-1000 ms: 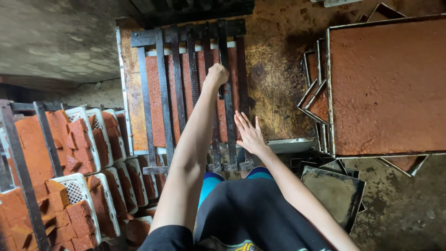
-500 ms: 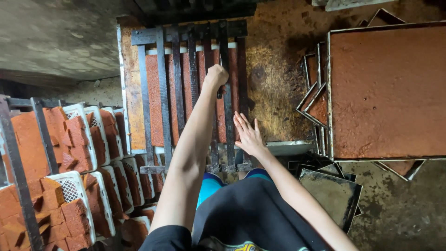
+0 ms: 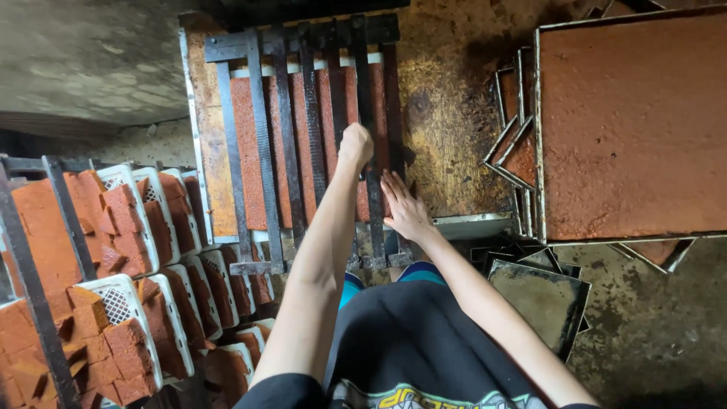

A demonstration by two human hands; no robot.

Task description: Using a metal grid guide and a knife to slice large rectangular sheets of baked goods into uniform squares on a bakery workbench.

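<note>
seen from above, looking down over a dark shirt and two bare arms. left hand point(image 3: 355, 144) curled into a fist around one dark bar of a black metal grid frame point(image 3: 303, 136), near the middle of the frame. right hand point(image 3: 405, 206) flat with fingers spread, pressed on the frame's near right part, just beside the left forearm. frame of long parallel bars lying on a slab of reddish-brown material point(image 3: 261, 144) in a shallow metal tray point(image 3: 198, 151), at the left part of a stained, rust-coloured worktop point(image 3: 447, 129); frame's near end reaching past the worktop's near edge. strips of the slab visible between the bars. at the right edge of the worktop, a large metal-rimmed tray point(image 3: 539, 136) filled with a smooth reddish-brown layer, with smaller empty metal trays point(image 3: 509, 144) tucked at angles under its left side. below the worktop's near right corner, a stack of dark square trays point(image 3: 541, 299) on the wet floor. to the left of the worktop, white plastic crates point(image 3: 132, 227) packed with cut reddish-brown blocks point(image 3: 121, 356), held in a dark metal rack point(image 3: 68, 220). grey concrete wall beyond the crates, at the far left.
</note>
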